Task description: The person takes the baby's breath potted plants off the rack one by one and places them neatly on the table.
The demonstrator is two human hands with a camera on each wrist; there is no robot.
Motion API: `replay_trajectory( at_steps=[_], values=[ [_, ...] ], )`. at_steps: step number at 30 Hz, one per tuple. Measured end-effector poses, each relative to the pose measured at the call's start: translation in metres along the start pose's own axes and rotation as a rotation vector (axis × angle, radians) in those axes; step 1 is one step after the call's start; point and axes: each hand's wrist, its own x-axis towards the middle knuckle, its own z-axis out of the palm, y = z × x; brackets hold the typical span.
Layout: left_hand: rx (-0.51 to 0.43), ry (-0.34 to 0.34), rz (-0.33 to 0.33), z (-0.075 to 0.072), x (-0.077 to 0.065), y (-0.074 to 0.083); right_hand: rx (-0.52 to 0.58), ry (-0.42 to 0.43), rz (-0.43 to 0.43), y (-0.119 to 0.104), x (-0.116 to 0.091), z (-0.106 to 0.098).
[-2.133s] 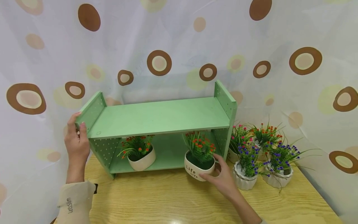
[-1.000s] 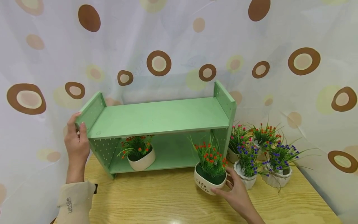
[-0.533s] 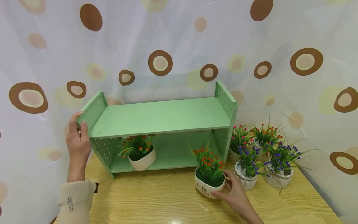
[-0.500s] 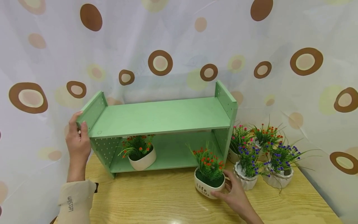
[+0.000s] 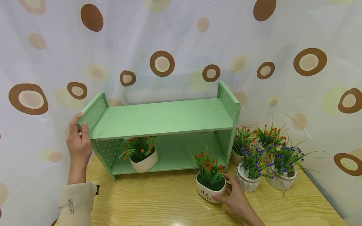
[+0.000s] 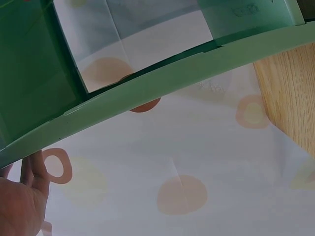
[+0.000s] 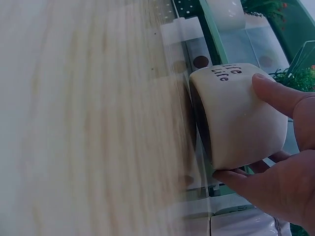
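My left hand grips the upper left side panel of a green two-tier shelf; in the left wrist view its fingers meet the panel's edge. With thumb in front and fingers behind, my right hand holds a white oval flowerpot lettered "Life", which carries red flowers and green grass. This pot is in front of the shelf's right end, close over the table. The right wrist view shows the thumb on the pot wall near the lettering. Another white pot with red flowers stands on the lower tier at left.
To the right of the shelf several white pots with pink, red and blue flowers cluster together. The wooden table ends at a slanting right edge. A spotted curtain hangs behind everything.
The right hand has brought the held flowerpot from the lower tier's front edge out to the right and toward me, then slightly lower. The left hand stays on the shelf.
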Motion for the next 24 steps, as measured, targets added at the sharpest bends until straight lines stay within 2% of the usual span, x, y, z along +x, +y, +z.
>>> replay_trajectory(
  at_steps=[6, 24],
  values=[
    [0.002, 0.005, 0.006, 0.0009, -0.0002, -0.0001, 0.008, 0.008, 0.001, -0.0016, 0.0008, -0.0005],
    [-0.008, 0.015, 0.012, 0.0016, -0.0011, -0.0003, -0.088, 0.032, -0.035, -0.0015, 0.0021, 0.0005]
  ],
)
